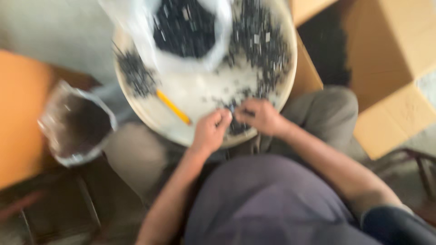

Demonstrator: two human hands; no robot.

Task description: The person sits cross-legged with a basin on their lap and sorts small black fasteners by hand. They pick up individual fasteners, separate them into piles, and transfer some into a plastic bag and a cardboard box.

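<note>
Both hands meet at the near edge of a round, pale tray (136, 106) that rests on the person's lap. Left hand (210, 131) and right hand (260, 116) are curled with fingertips close together over a small clump of tiny dark parts (236, 124); motion blur hides whether either hand actually pinches a piece, so I cannot tell if they grip anything. The parts themselves are small, dark grey to black, some with pale flecks, too blurred to make out their shape or to count.

One yellow pencil-like stick (172, 106) lies on the bare pale floor of the tray, just left of the left hand, slanting away from it. Farther in, loose parts lie in two heaps: a smaller one (136, 72) at the left rim and a bigger one (263, 41) along the right rim. At the far side of the tray, one clear plastic bag (136, 18) stands open, full of the same dark parts.

Off the tray to the left, a second clear bag (61, 118) holds more dark pieces. To the right stand brown cardboard boxes (390, 59), at least two.
</note>
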